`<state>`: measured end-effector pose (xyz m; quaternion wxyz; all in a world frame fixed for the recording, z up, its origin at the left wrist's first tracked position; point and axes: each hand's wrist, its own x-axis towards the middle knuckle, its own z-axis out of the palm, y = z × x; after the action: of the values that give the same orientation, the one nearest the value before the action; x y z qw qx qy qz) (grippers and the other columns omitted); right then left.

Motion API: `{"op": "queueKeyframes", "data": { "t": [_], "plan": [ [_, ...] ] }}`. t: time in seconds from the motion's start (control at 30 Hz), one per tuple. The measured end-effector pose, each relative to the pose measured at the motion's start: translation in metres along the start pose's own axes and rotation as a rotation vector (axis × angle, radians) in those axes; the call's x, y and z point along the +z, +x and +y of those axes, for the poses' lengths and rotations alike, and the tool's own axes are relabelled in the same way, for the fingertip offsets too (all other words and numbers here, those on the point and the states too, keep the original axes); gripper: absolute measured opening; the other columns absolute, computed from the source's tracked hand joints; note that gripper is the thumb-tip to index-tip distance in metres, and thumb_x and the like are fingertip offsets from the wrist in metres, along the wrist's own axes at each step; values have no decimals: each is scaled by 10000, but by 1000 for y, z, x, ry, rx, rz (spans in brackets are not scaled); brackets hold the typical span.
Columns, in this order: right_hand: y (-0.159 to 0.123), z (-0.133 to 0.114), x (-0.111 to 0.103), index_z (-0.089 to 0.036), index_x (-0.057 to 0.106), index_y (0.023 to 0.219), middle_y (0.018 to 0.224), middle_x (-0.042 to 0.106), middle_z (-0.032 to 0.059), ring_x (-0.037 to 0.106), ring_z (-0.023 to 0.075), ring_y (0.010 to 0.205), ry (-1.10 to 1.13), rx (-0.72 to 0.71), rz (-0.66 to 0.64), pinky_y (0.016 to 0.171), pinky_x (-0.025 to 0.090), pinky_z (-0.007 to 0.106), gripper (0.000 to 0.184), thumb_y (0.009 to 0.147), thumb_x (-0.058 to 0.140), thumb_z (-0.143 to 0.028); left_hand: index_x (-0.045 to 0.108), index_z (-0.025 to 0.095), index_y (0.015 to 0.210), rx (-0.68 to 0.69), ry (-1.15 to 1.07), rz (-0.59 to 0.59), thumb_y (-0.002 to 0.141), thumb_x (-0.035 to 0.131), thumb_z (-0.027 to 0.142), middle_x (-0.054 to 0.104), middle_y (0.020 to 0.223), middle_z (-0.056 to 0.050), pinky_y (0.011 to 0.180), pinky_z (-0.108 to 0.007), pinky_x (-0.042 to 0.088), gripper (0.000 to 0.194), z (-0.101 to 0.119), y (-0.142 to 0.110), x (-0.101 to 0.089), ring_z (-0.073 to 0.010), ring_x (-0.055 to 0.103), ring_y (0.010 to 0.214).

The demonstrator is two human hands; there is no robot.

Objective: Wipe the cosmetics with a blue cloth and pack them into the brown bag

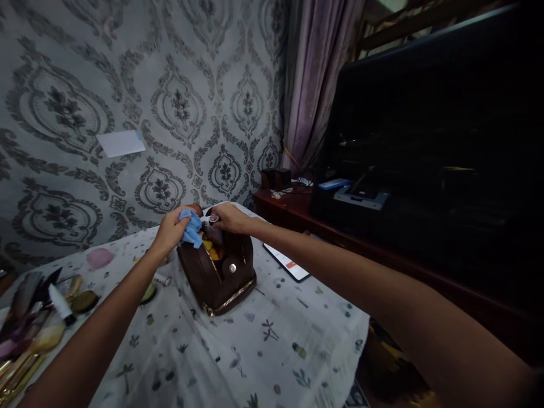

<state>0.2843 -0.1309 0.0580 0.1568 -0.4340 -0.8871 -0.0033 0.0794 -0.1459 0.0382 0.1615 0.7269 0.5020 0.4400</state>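
Note:
A dark brown handbag (196, 276) with a gold zip and a round snap stands unzipped on a patterned white cloth (255, 362). My left hand (169, 231) is closed on a crumpled light-blue cloth (192, 228), held at the left side of the bag's opening. At the far side of the opening, my right hand (229, 217) has its fingers closed around a small whitish item (211, 219), whose kind I cannot make out. Something yellow (212, 249) shows inside the bag. The rest of the bag's contents is hidden in shadow.
Makeup brushes, a white tube (62, 303) and other cosmetics lie at the left, with a pink sponge (100, 258) behind them. A lit phone (288, 263) lies right of the bag. A large dark television (425, 147) stands on a reddish wooden stand (280, 209).

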Motion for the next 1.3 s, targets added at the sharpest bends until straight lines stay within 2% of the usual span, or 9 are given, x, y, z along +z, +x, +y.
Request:
{"op": "queueKeyframes", "data": {
  "t": [0.23,0.37,0.57,0.7,0.83,1.07,1.3],
  "plan": [
    [4,-5,-15,-124,720,914,880,722,68,621,185,796,-4,71,-96,649,402,239,146,815,647,-205,668,158,973,77,123,-62,728,457,340,720,925,-68,799,-338,503,371,1,4,4,-248,650,862],
    [6,1,-17,-101,720,952,854,721,63,633,177,784,3,129,-103,627,401,221,196,825,649,-232,667,154,984,84,168,-77,737,440,327,722,925,-71,786,-335,505,378,2,5,3,-248,654,859],
    [8,0,-17,-121,727,958,896,734,59,641,167,813,4,79,-142,625,382,204,183,800,657,-180,671,156,1015,128,365,-148,785,404,277,725,919,-80,805,-353,500,373,6,8,6,-256,659,858],
    [8,-2,-16,-132,724,1013,979,738,74,648,187,891,-7,43,-140,652,389,207,224,802,655,-166,666,182,1088,156,488,-198,768,440,185,730,1046,-85,885,-368,480,392,14,9,12,-272,657,974],
    [7,-3,-14,-134,721,1009,980,736,83,652,201,911,-18,31,-127,690,410,219,205,837,650,-219,621,204,1202,137,600,-240,775,459,127,707,1180,-88,936,-368,471,462,19,10,17,-276,643,1086],
    [9,-6,-6,-126,673,1072,1063,708,126,647,217,957,-33,86,-65,754,447,250,276,886,628,-326,617,227,1217,107,620,-238,789,489,131,713,1185,-84,938,-373,472,458,14,13,21,-282,642,1105],
    [2,-7,-9,-128,695,961,937,719,99,640,204,860,-1,112,-10,677,422,246,224,887,611,-321,610,238,1242,112,536,-288,752,572,208,726,1128,-55,875,-340,485,492,11,17,19,-271,665,1033]
  ]
}}
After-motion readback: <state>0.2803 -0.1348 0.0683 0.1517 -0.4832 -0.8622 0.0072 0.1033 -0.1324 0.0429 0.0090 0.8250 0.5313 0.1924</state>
